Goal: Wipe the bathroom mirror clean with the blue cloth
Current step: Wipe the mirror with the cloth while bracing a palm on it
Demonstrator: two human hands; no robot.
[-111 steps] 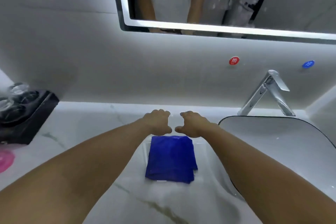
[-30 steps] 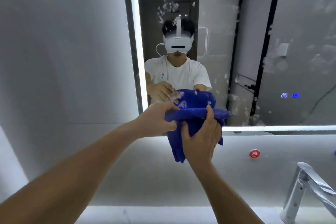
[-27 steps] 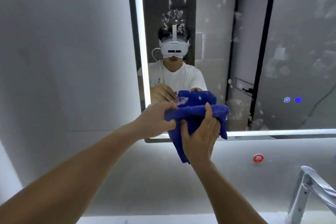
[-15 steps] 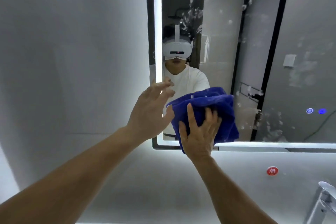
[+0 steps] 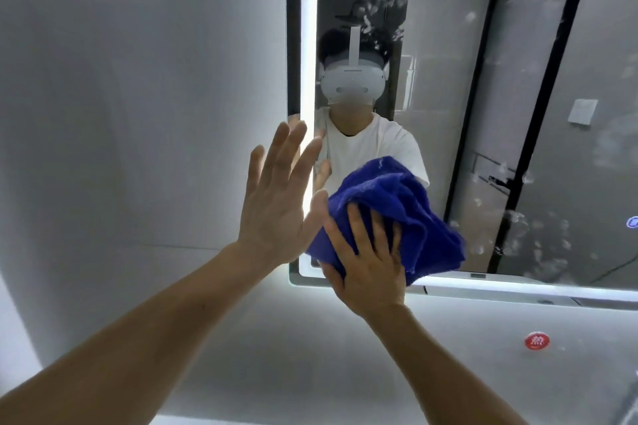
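Two forearms reach up from the bottom of the view toward the mirror [image 5: 483,114], which serves as the landmark here. Nearest the mirror's lower left corner, the right hand [image 5: 371,259] spreads its fingers over the blue cloth [image 5: 397,214] and holds it bunched, apparently pressed flat to the glass so a broad patch of fabric does the wiping. The cloth covers that corner, overlapping the lit strip [image 5: 309,79] along the mirror's edge. Just left of it, the left hand [image 5: 276,203] is fully open with fingers splayed, holding nothing; it sits over the mirror's left edge, probably freed so the right can work alone, though whether it touches the frame cannot be told. Farther across the glass, to the right and above the cloth, pale splashes [image 5: 518,238] speckle the mirror, so most wiping seems yet to come. Below the mirror, a red sticker [image 5: 537,340] sits on the wall.
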